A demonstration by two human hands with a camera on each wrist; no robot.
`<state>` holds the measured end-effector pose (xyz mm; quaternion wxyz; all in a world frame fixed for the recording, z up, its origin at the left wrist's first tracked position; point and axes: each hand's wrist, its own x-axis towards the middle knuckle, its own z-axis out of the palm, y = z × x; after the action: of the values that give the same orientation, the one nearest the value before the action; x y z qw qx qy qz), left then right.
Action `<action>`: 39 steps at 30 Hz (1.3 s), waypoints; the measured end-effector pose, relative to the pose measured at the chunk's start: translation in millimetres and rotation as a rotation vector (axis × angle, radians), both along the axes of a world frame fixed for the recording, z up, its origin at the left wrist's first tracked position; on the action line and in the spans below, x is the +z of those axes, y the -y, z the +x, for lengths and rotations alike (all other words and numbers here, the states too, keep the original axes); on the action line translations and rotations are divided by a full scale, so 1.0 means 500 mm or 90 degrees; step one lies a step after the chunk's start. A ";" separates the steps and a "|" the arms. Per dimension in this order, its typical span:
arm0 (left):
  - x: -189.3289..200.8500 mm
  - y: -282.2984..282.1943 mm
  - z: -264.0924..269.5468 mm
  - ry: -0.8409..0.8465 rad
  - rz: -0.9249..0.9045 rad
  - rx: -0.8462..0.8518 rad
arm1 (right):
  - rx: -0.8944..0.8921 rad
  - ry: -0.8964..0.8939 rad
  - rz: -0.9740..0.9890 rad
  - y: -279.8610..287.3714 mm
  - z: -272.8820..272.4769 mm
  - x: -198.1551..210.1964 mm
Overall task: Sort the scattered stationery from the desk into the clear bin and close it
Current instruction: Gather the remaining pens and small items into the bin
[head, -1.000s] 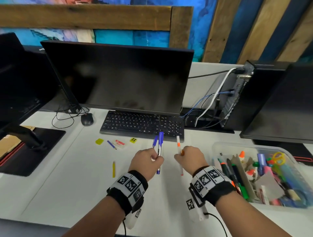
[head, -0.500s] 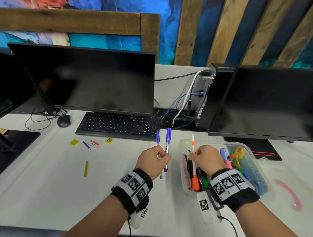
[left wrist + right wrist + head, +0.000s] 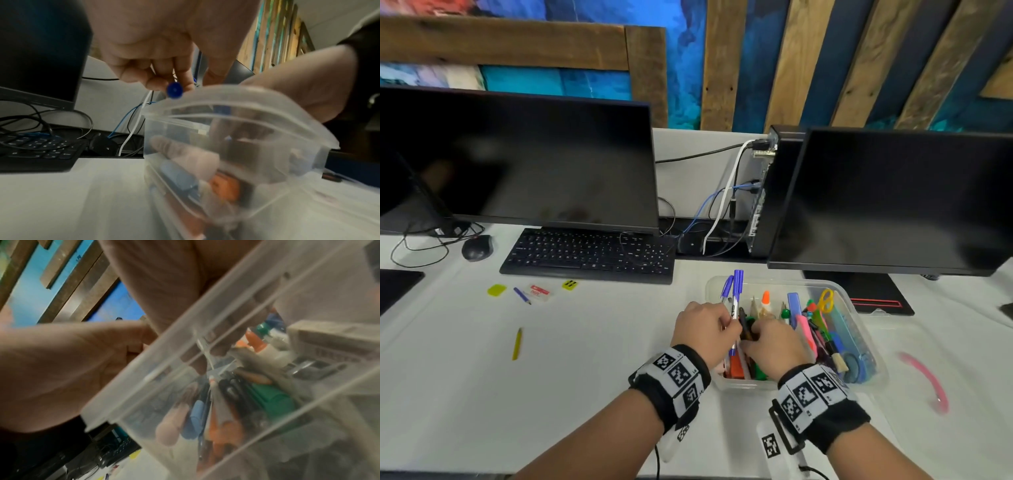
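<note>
Clear bin [image 3: 859, 310] mostly filled, not yet lidded. 2 blue pens [image 3: 736, 291] gripped by left hand [image 3: 703, 329] over it; right hand [image 3: 774, 346] curled inside, grasp unclear. Yellow pencil [image 3: 517, 343], eraser [image 3: 539, 292] left on desk [image 3: 585, 342].

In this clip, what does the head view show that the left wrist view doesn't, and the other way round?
Only the head view shows the loose items left on the desk: a yellow pencil, a short blue pencil, an eraser and two yellow pieces beside them, plus the mouse. Only the left wrist view shows the round blue pen end under the fingers, and the bin's contents through its side wall. Both show the left hand gripping the blue pens at the clear bin, the right hand beside it, and the keyboard.
</note>
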<state>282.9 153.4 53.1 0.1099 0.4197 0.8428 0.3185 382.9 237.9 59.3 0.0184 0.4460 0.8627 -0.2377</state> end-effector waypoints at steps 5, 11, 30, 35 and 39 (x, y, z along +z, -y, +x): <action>-0.010 -0.020 0.007 -0.162 -0.110 -0.012 | -0.036 -0.111 0.004 -0.014 0.030 -0.009; -0.002 -0.046 0.017 -0.254 -0.258 -0.057 | -0.022 -0.106 0.024 -0.014 0.033 -0.039; -0.028 0.001 0.033 -0.195 -0.307 -0.151 | -0.001 -0.127 0.055 -0.024 0.033 -0.064; -0.040 0.007 0.025 -0.149 -0.217 -0.109 | 0.004 -0.115 0.088 -0.016 0.032 -0.057; -0.048 0.032 0.006 -0.125 -0.044 -0.056 | 0.003 -0.110 0.122 -0.002 0.029 -0.043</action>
<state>286.2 137.6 29.1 0.0553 0.4815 0.8407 0.2416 397.5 239.1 37.9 -0.0982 0.4211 0.8810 -0.1921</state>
